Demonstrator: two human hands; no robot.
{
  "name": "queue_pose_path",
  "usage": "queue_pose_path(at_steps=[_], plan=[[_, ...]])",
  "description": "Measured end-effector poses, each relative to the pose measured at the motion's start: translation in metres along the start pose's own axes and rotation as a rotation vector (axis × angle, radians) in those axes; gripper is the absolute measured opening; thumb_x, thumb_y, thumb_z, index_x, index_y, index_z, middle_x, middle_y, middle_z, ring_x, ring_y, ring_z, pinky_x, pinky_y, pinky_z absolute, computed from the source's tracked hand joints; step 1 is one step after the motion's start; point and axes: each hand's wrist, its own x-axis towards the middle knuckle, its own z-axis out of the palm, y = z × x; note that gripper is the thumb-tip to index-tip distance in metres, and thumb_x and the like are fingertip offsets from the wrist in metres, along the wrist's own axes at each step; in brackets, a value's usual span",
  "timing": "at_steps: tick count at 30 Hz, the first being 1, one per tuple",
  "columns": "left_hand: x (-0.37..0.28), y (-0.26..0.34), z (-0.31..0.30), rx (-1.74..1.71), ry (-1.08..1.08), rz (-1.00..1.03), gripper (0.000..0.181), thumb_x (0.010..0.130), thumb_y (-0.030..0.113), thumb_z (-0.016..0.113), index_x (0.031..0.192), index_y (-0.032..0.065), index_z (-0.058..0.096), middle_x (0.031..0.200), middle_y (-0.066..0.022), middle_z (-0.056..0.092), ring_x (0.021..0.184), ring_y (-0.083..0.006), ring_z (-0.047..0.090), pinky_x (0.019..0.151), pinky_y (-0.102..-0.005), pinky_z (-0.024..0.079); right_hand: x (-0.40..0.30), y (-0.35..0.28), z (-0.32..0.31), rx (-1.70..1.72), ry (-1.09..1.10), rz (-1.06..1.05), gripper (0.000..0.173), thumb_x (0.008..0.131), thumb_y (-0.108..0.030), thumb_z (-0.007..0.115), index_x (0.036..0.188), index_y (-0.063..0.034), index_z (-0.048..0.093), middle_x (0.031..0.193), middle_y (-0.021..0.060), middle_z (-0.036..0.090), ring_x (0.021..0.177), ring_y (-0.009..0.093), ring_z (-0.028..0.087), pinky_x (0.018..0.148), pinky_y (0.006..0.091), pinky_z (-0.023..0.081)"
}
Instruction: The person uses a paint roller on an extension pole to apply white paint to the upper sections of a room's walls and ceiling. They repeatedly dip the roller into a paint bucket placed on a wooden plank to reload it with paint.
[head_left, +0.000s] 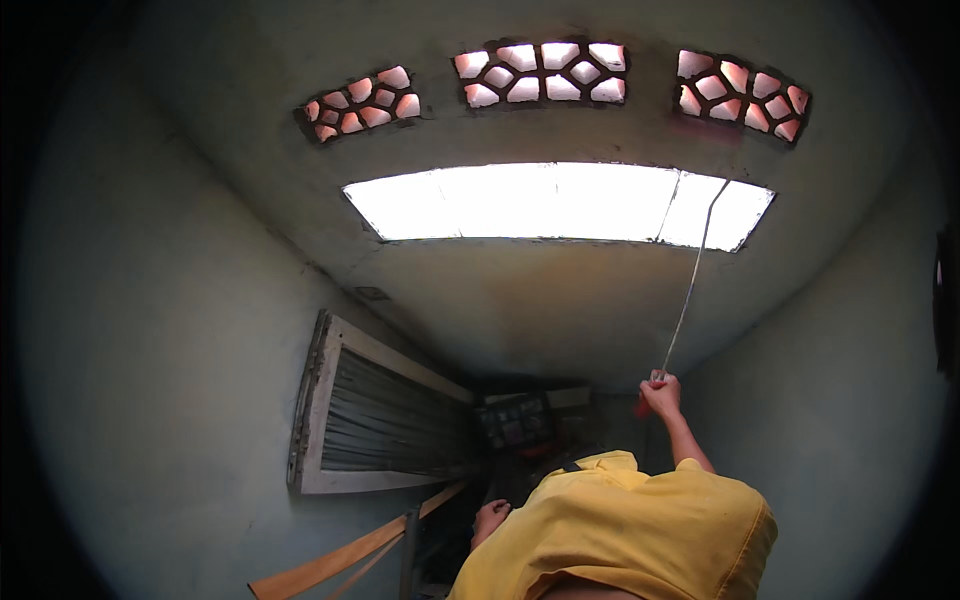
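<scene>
My right hand (663, 394) is raised in front of the wall, closed around the lower end of a long thin rod (687, 300). Something red, perhaps its handle (643, 406), shows below the fingers. The rod rises across the right part of a bright glazed window (555, 202) and bends near the top. What its far tip carries is not clear; a faint reddish blur shows just above. Low beside my yellow shirt (630, 517), my left hand (491, 514) hangs with curled fingers, and whether it holds anything cannot be made out.
Three patterned vent openings (540, 73) run above the window. At left, a white-framed panel with a pleated curtain (390, 420) leans by the side wall. Below it slants a wooden plank (337, 555) beside a dark post (409, 551). Dim stacked items (516, 421) fill the corner.
</scene>
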Motion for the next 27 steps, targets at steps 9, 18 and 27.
queue_pose_path(at_steps=[9, 18, 27], plan=[[-0.011, 0.008, -0.003, 0.062, -0.024, 0.003, 0.037, 0.081, 0.031, 0.065, 0.109, 0.0075, 0.064, 0.093, -0.0119, 0.068, 0.086, -0.0202, 0.066, 0.077, -0.0299, 0.050, -0.007, 0.023, 0.001, -0.027, 0.037, 0.039, 0.015, 0.069, -0.013, 0.065, 0.064, -0.0039, 0.055, 0.057, 0.0066, 0.061, 0.053, 0.016, 0.062, 0.052, 0.0302, 0.049], [-0.001, 0.007, -0.006, -0.003, 0.008, -0.013, 0.038, 0.081, 0.033, 0.064, 0.110, 0.0103, 0.064, 0.095, -0.0101, 0.068, 0.090, -0.0206, 0.065, 0.082, -0.0320, 0.049, -0.003, 0.040, 0.015, -0.025, -0.003, 0.051, 0.016, 0.070, -0.014, 0.065, 0.064, -0.0039, 0.054, 0.057, 0.0066, 0.061, 0.052, 0.016, 0.062, 0.052, 0.0310, 0.050], [-0.010, 0.004, -0.003, 0.065, -0.065, -0.072, 0.039, 0.079, 0.035, 0.065, 0.110, 0.0111, 0.065, 0.097, -0.0093, 0.068, 0.091, -0.0187, 0.065, 0.080, -0.0316, 0.049, -0.035, 0.032, -0.001, 0.047, -0.025, 0.054, 0.017, 0.074, -0.013, 0.068, 0.074, -0.0024, 0.054, 0.062, 0.0052, 0.060, 0.057, 0.015, 0.063, 0.056, 0.0295, 0.051]])
